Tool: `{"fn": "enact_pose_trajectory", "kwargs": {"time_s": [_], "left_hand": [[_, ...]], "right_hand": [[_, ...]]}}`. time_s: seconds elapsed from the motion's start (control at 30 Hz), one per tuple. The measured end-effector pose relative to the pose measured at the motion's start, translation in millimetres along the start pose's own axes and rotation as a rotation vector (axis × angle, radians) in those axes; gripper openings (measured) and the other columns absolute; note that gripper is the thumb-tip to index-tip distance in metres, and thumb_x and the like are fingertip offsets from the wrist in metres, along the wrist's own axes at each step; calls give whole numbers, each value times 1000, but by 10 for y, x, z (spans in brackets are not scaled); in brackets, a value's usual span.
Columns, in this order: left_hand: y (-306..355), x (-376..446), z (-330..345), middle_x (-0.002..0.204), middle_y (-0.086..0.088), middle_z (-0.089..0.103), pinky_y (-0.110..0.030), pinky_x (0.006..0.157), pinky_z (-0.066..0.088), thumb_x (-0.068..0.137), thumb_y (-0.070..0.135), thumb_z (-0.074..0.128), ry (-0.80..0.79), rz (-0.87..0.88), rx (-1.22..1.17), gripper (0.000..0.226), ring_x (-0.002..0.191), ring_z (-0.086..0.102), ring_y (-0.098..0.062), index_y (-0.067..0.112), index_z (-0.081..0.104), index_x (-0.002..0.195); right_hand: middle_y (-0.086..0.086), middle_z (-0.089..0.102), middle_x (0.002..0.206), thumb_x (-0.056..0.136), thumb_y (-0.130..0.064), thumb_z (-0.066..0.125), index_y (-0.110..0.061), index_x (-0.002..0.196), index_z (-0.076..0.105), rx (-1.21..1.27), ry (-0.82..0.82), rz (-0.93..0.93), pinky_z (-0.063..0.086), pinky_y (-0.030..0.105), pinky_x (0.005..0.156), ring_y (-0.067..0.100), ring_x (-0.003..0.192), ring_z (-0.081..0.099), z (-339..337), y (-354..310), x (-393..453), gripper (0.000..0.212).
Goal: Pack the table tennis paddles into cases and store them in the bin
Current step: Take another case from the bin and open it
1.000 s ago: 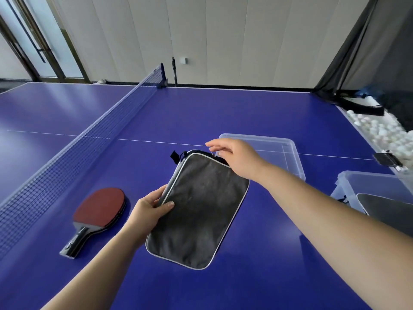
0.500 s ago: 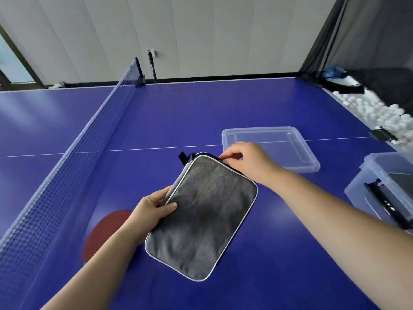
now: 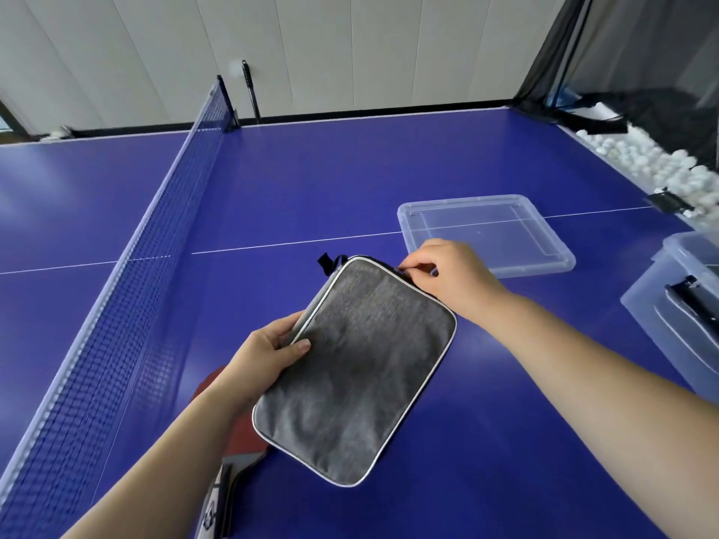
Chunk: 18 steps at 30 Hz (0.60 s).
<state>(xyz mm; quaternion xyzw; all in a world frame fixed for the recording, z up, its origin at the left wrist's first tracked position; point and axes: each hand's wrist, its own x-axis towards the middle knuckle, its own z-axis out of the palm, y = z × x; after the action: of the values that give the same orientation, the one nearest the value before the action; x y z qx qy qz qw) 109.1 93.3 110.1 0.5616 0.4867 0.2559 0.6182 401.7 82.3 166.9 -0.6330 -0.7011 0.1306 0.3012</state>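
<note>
The grey paddle case is the thing to look from, and it is lying tilted just above the blue table, held in both hands. The left hand is gripping the case's left edge, with the thumb lying flat on top of the cloth and the other fingers curled under it. The right hand is at the far top corner of the case, and its fingertips are pinching together on something small there, most likely the zipper pull, though it is too tiny to see well. It looks like the zipper is being worked, but I cannot tell if the case is being opened or closed. To do this well, the left hand should be holding the case still and flat while the right hand is sliding the pull slowly along the edge, so the cloth is not bunching up. A red paddle is lying on the table under the near left side of the case, partly hidden by the left arm. The clear lid is lying flat beyond the case, to the right. The clear bin is well to the right of the case, with something dark already inside.
</note>
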Motion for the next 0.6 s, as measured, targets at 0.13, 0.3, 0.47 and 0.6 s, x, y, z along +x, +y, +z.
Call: {"fn": "enact_pose_trajectory", "kwargs": {"time_s": [0.13,0.3,0.47,0.6], "left_hand": [[7,-12,-29,112,-3,73,-41,90,53,97,6,54,-2,-6,-29,55,101,70,-26,45,49,135],[-10,-24,-31,114,-9,72,-45,93,52,96,6,55,96,-45,-225,51,103,69,-31,44,56,131],[6,-40,64,113,-5,73,-44,89,54,95,8,57,199,-103,-398,43,102,69,-29,40,64,123],[-10,-7,189,111,1,73,-40,85,55,95,9,58,313,-133,-465,42,101,70,-23,39,64,123]], "right_hand": [[-4,65,81,85,-11,68,-16,87,77,22,66,29,50,25,71,15,75,62,-4,67,34,10],[0,66,78,84,-7,68,-14,84,76,17,111,111,45,19,66,16,71,60,-3,254,-32,11],[-3,65,75,83,-6,70,-13,80,74,98,161,187,41,6,61,9,67,59,65,377,-189,9],[0,67,78,82,-5,71,-13,81,74,154,149,222,43,8,62,7,66,58,166,381,-322,8]]}}
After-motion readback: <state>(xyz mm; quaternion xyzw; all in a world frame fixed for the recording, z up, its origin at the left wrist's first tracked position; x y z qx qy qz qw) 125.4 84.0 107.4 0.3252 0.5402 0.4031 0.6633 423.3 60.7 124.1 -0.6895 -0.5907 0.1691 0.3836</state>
